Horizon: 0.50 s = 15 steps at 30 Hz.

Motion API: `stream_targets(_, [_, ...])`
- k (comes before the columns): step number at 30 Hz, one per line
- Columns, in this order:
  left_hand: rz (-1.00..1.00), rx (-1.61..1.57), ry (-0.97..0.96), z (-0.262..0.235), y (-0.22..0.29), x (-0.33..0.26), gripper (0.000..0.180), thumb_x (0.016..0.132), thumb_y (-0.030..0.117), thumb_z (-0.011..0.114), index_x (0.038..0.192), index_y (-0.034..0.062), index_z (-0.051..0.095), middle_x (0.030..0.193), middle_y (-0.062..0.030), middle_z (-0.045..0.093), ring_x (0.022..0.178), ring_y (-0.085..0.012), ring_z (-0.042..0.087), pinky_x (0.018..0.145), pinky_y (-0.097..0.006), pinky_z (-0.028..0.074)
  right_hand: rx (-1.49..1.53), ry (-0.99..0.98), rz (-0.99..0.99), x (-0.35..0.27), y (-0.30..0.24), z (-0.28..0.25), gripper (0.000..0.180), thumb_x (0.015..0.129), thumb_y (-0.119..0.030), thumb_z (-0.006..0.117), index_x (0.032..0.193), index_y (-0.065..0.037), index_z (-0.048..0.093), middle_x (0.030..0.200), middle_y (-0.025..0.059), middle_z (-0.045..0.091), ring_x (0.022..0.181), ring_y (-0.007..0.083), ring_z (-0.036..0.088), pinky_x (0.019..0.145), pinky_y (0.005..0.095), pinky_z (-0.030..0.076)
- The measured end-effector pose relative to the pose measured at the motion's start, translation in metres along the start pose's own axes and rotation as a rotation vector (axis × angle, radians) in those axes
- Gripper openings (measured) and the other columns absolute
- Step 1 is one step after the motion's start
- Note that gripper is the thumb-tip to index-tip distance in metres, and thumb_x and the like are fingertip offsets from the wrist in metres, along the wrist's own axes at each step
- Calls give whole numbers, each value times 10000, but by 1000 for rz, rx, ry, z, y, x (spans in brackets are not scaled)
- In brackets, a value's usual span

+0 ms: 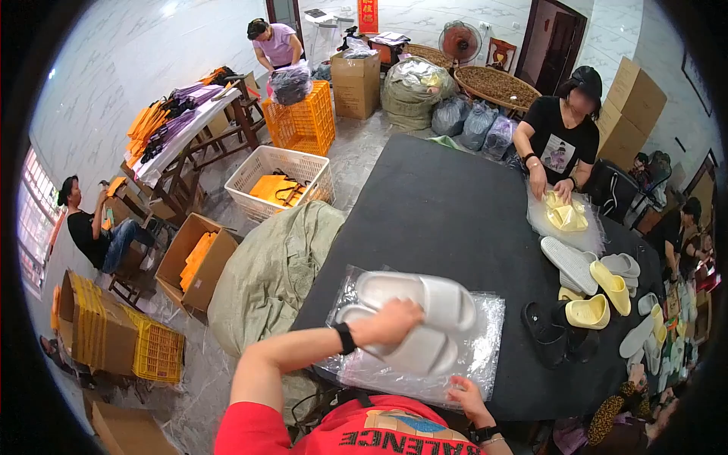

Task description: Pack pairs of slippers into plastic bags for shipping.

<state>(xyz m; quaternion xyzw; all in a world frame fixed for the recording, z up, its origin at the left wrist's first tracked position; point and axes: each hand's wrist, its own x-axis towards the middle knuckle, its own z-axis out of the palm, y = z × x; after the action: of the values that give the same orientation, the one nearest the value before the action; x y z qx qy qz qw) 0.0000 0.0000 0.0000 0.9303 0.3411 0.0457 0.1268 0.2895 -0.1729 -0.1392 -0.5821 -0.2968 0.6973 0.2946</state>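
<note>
On black table [447, 205] | left hand [390, 322] fingers gripping white slippers [425, 318] | right hand [464, 394] fingers pinching plastic bag [485, 334]

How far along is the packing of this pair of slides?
Done: the white slides lie side by side on the clear plastic bags on the black table. In hand: the left hand presses on the pair, and the right hand touches the near edge of the plastic. Left: the pair is not inside a bag, and loose yellow, grey and black slides wait to the right.
</note>
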Motion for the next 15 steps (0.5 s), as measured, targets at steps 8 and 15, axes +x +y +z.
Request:
stream_targets(8, [116,-116,-29,122,13,-24,243,718,126,519,957,81,533,998,-88,523,935,-265,531,755,-403,440,-3,157,-190,22,18,21,326,736,-9,613,1047,-9,514,838,49,558,686,119,542,572,247,444])
stream_targets(15, [-194,-24,86,83,-77,-90,231,684,62,540,914,83,529,993,-118,555,871,-300,558,722,-398,456,-152,189,-227,16,7,11,142,818,-64,548,954,-37,521,731,3,526,637,77,504,536,220,425])
